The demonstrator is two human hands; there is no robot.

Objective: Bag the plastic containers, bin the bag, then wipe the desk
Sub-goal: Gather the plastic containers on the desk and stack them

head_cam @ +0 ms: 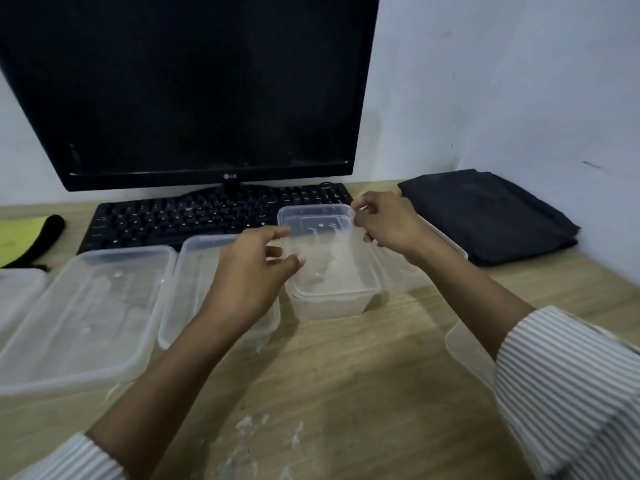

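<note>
Several clear plastic containers lie on the wooden desk [346, 375]. The middle container [332, 271] stands upright in front of the keyboard and looks nested in a second one. My left hand [249, 275] is at its left wall, thumb inside and fingers outside, gripping the wall. My right hand [388, 225] pinches the far right corner of its rim. A big container [86, 306] sits at the left, and another [190, 271] lies partly under my left hand. More containers show behind my right wrist [436, 247] and under my right forearm [464, 351].
A black monitor [194, 88] and keyboard [194, 216] stand at the back. A folded black cloth or bag [485, 216] lies at the back right by the wall. A yellow and black item [20, 237] is at the far left. White smears [259, 438] mark the desk's near part.
</note>
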